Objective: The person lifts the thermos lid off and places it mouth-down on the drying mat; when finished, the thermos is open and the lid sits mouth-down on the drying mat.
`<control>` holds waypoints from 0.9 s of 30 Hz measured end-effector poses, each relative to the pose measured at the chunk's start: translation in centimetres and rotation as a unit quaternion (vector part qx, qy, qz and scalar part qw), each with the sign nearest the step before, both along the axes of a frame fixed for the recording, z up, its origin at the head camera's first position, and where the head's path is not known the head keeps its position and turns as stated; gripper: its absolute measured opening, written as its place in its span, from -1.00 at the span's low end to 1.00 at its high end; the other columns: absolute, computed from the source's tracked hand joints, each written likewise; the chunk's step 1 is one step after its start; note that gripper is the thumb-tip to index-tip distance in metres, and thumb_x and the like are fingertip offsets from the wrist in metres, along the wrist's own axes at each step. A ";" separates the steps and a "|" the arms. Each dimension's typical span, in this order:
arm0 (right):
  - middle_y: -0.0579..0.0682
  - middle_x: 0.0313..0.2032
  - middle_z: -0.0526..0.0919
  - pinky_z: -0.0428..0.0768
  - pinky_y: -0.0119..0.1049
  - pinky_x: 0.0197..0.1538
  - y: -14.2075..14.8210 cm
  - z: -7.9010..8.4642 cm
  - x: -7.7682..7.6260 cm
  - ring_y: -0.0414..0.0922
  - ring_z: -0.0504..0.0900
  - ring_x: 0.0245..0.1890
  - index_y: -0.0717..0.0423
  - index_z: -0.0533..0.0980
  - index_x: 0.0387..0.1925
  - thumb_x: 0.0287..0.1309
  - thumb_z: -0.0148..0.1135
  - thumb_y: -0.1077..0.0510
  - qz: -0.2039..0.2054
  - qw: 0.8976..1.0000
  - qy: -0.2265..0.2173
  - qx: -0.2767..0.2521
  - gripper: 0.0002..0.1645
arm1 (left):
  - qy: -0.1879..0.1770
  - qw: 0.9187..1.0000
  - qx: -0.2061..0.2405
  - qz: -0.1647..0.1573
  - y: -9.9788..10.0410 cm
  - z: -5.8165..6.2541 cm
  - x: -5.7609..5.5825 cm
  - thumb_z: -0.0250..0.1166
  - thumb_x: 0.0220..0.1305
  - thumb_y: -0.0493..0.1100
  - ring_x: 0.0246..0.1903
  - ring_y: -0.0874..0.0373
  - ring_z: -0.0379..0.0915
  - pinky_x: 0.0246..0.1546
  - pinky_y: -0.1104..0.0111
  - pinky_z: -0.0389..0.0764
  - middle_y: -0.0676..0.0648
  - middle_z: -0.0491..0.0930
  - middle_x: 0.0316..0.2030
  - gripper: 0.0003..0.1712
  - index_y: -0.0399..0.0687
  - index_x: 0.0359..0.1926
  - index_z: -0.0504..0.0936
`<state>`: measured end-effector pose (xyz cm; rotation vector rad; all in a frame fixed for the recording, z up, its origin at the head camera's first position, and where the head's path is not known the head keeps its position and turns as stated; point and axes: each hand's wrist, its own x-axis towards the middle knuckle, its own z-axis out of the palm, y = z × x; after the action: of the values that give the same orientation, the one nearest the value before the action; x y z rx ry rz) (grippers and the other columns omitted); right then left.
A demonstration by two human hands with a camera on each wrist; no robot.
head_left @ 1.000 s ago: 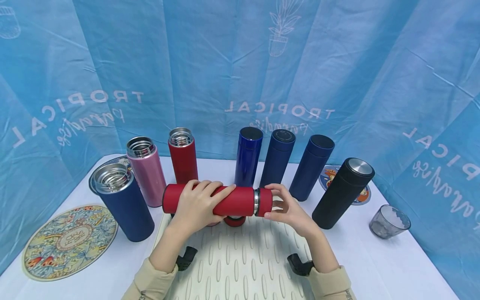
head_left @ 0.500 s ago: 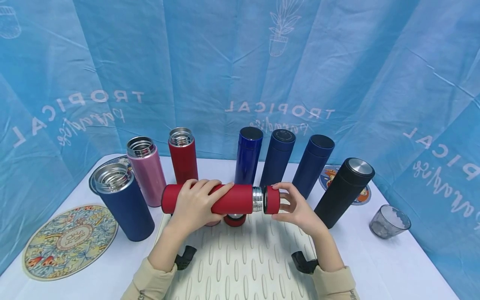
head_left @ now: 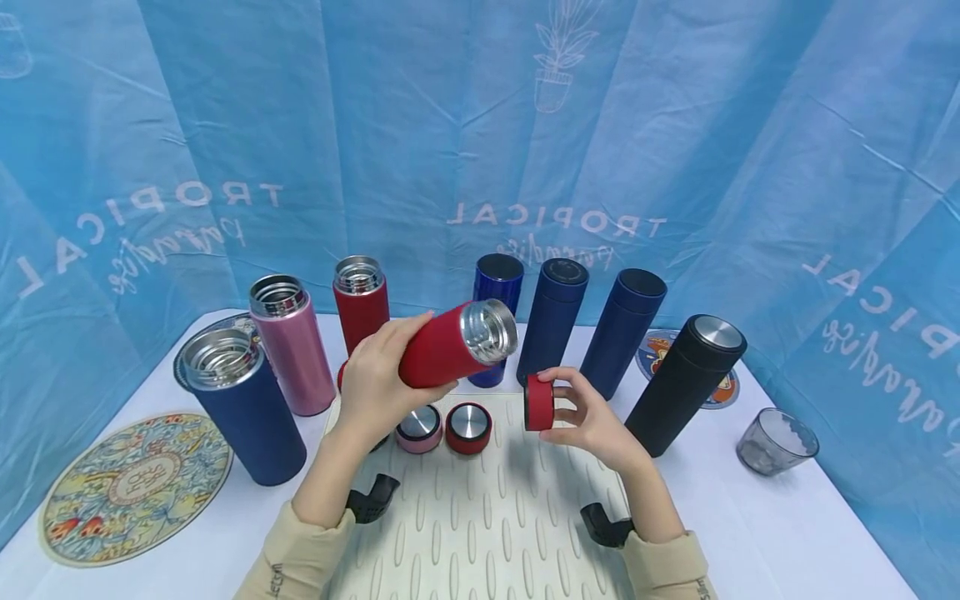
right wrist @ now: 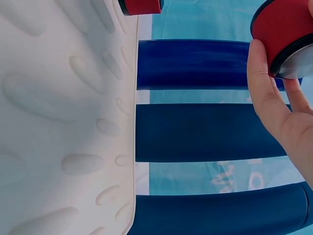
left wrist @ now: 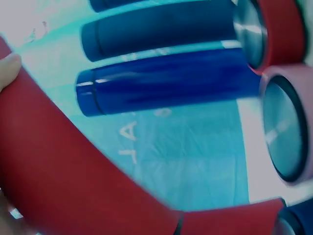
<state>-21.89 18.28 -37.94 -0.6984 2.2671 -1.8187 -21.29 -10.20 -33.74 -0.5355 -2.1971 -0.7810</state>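
My left hand (head_left: 378,387) grips a red thermos bottle (head_left: 442,346) without its lid, tilted with the bare silver mouth up toward the right. In the left wrist view the red bottle (left wrist: 73,171) fills the lower left, a fingertip on its side. My right hand (head_left: 592,421) pinches a red lid (head_left: 540,402) between thumb and fingers, held apart from the bottle over the cream mat. The right wrist view shows the red lid (right wrist: 288,34) with its metal top facing the palm side. A pink lid (head_left: 419,430) and another red lid (head_left: 468,428) lie on the mat below.
On the left stand lidless navy (head_left: 243,408), pink (head_left: 292,346) and red (head_left: 362,304) bottles. Several lidded blue bottles and a black one (head_left: 686,383) stand at the back and right. A glass cup (head_left: 777,443) is far right. The ridged mat (head_left: 465,517) lies in front.
The lid came off the red bottle and moved right in my right hand. My left hand turned the bottle from level to mouth-up, uncovering the lids on the mat.
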 end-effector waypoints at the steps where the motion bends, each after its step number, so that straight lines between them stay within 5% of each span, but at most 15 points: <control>1: 0.09 0.22 0.23 0.52 -0.10 0.00 0.0 0.0 0.0 0.15 0.29 0.15 0.04 0.22 0.16 -0.16 0.36 0.37 0.000 1.000 0.000 0.001 -0.18 | -0.022 0.999 0.035 -0.004 0.1 0.2 0.0 0.62 -0.40 -0.09 -0.02 -0.05 0.41 -0.07 -0.01 0.48 -0.14 0.51 0.00 -0.02 -0.02 0.18 0.39; 5: 0.09 0.23 0.22 0.53 -0.15 0.00 0.0 0.0 0.0 0.15 0.29 0.15 0.03 0.22 0.16 -0.16 0.37 0.36 0.000 1.000 0.001 0.003 -0.18 | -0.099 0.985 0.141 -0.016 0.2 0.9 -0.5 0.58 -0.31 -0.16 0.08 -0.06 0.30 0.02 -0.04 0.41 -0.16 0.45 0.05 -0.05 -0.08 0.18 0.31; 10: 0.08 0.23 0.22 0.52 -0.13 0.00 0.0 -0.1 0.0 0.14 0.29 0.14 0.04 0.23 0.16 -0.15 0.33 0.42 -0.003 1.000 0.000 0.006 -0.20 | -0.163 0.966 0.197 -0.029 0.1 0.1 -2.0 0.52 -0.18 -0.19 0.12 -0.05 0.28 0.02 -0.02 0.45 -0.18 0.39 0.10 -0.08 -0.07 0.20 0.20; 18: 0.15 0.23 0.21 0.48 0.00 0.03 -0.1 -0.2 0.0 0.18 0.29 0.12 0.11 0.21 0.16 -0.15 0.35 0.39 0.003 1.000 0.010 0.008 -0.20 | -0.190 0.956 0.213 -0.066 0.0 -3.2 -3.8 0.49 -0.15 -0.28 0.15 -0.08 0.33 0.11 -0.01 0.37 -0.21 0.40 0.14 -0.09 -0.10 0.18 0.13; 27: 0.15 0.23 0.21 0.47 0.04 0.03 -0.1 -0.1 0.0 0.19 0.29 0.12 0.10 0.21 0.16 -0.15 0.34 0.41 0.005 1.000 0.013 0.008 -0.20 | -0.248 0.948 0.198 -0.027 0.2 -4.7 -4.7 0.50 -0.16 -0.23 0.18 -0.09 0.29 0.17 -0.01 0.30 -0.22 0.36 0.17 -0.04 -0.10 0.22 0.10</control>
<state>-21.86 18.15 -38.03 -0.7335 2.2860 -1.7954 -25.95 -9.95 -38.43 -0.2069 -2.3754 -1.4769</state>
